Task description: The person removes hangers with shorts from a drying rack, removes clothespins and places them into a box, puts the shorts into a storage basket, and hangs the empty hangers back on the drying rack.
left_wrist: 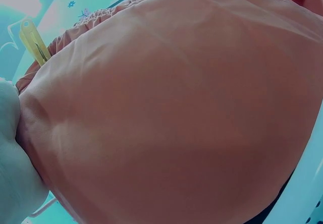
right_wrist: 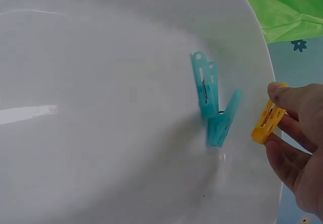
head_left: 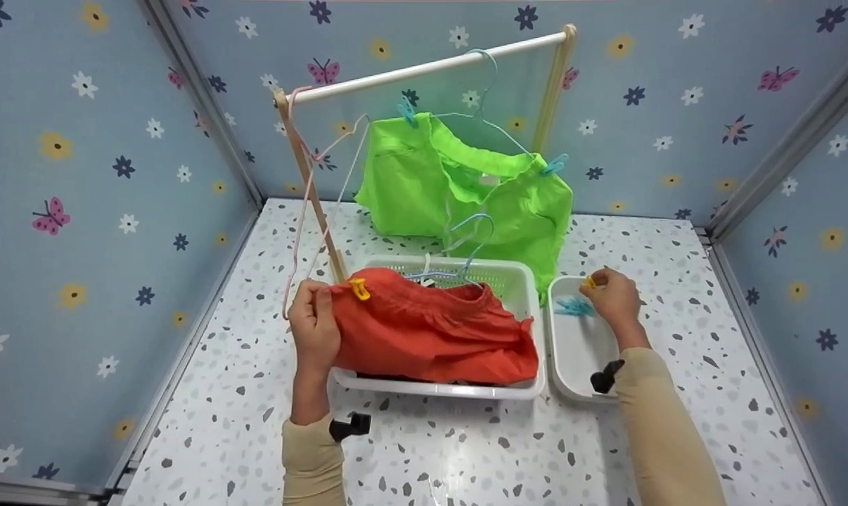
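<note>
Red shorts (head_left: 424,330) lie spread over a white basket (head_left: 452,390), with a blue hanger (head_left: 470,256) behind their waistband. A yellow clothespin (head_left: 359,289) is clipped to the waistband's left end; it also shows in the left wrist view (left_wrist: 34,42). My left hand (head_left: 314,329) grips the shorts' left corner. Over a white tray (head_left: 572,379), my right hand (head_left: 615,301) pinches another yellow clothespin (right_wrist: 269,115) between thumb and fingers. Blue clothespins (right_wrist: 206,85) lie inside that tray, just beside the right hand.
Behind the basket stands a rack with a white bar (head_left: 424,70) and wooden posts. Bright green shorts (head_left: 480,190) hang from it on a hanger, held by blue clothespins (head_left: 555,165). An unloaded pink hanger (head_left: 301,211) hangs at the bar's left end. Patterned walls enclose the speckled table (head_left: 213,422).
</note>
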Motion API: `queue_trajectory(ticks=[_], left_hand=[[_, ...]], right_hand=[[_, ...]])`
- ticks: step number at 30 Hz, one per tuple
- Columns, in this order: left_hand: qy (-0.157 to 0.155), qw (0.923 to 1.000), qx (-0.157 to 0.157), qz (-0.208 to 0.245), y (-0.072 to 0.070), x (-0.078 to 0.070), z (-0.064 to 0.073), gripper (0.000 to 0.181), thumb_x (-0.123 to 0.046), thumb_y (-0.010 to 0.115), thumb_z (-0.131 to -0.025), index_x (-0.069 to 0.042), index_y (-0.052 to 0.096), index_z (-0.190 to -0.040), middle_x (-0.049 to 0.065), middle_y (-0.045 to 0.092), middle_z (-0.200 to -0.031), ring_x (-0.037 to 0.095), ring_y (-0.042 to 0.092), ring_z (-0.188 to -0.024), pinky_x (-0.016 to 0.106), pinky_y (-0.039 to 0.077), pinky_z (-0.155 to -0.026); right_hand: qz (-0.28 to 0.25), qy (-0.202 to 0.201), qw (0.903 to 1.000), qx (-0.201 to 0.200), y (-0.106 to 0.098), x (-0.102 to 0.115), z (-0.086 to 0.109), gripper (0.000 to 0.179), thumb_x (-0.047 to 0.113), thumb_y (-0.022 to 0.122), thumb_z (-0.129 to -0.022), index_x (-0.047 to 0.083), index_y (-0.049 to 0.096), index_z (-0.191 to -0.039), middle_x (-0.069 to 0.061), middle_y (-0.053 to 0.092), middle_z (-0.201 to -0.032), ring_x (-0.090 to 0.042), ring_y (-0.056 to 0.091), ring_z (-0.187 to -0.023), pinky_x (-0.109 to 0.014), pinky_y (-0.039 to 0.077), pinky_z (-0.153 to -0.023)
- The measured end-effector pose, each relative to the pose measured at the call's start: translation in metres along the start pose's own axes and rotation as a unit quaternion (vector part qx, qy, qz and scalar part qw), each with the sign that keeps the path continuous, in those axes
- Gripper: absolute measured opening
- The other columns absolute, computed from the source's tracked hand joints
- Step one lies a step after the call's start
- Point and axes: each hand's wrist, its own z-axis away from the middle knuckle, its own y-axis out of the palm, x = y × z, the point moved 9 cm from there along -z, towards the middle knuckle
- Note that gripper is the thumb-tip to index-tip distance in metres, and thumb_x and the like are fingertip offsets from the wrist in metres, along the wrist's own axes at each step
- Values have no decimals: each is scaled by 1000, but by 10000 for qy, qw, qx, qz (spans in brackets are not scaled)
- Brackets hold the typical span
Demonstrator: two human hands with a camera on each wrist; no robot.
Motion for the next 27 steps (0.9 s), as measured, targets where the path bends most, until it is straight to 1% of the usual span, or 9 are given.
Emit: queue_trajectory(ticks=[5, 7, 12, 14, 20, 24, 27], left_hand=[[13, 10000, -7, 22, -3, 28, 4, 15, 6, 48, -98, 8, 55, -85, 13, 61, -81, 13, 50, -66, 22, 36, -56], [26, 10000, -21, 34, -4, 35, 5, 15, 7, 48, -98, 8, 56, -85, 13, 61, -80, 14, 49, -65, 23, 36, -56], [149, 9999, 38, 43, -3, 8, 2, 14, 10, 47, -97, 11, 55, -85, 16, 57, -76, 17, 47, -62, 23, 35, -56], [156, 9998, 62, 59, -2, 1, 1, 14, 9, 47, -97, 12, 55, -85, 16, 58, -77, 17, 48, -63, 22, 36, -56], [59, 9998, 127, 138, -1, 2, 1, 14, 11, 47, -96, 12, 55, -84, 18, 60, -80, 16, 50, -66, 22, 37, -58], [45, 9999, 110, 104, -2, 3, 1, 14, 11, 47, -97, 11, 55, -85, 18, 59, -79, 16, 49, -66, 23, 36, -58], [-66, 9999, 86, 97, -4, 5, 2, 14, 9, 47, -97, 11, 55, -86, 18, 59, -80, 16, 48, -66, 23, 36, -58]], right_hand=[[291, 22, 9994, 198, -1, -2, 3, 39, 23, 65, -94, -2, 60, -124, -23, 60, -121, -39, 56, -109, -55, 41, -93], [404, 20, 9989, 224, -1, -4, 2, 39, 22, 65, -94, -2, 60, -125, -23, 60, -122, -39, 56, -110, -55, 40, -94], [474, 145, 9977, 469, 6, -11, 0, 41, 21, 64, -94, -3, 59, -127, -23, 58, -125, -40, 53, -115, -55, 38, -98], [418, 285, 9969, 609, 10, -15, 0, 42, 21, 64, -95, -3, 57, -129, -23, 57, -127, -39, 52, -116, -55, 37, -100], [353, 552, 9946, 799, 15, -21, 0, 44, 21, 63, -94, -2, 56, -131, -22, 56, -129, -39, 51, -118, -55, 35, -101], [285, 576, 9949, 783, 15, -21, -1, 44, 21, 64, -93, -2, 57, -130, -22, 57, -127, -38, 52, -116, -54, 36, -100], [232, 531, 9957, 724, 16, -20, -2, 43, 24, 66, -93, -1, 59, -128, -20, 59, -124, -36, 54, -113, -53, 37, -99]])
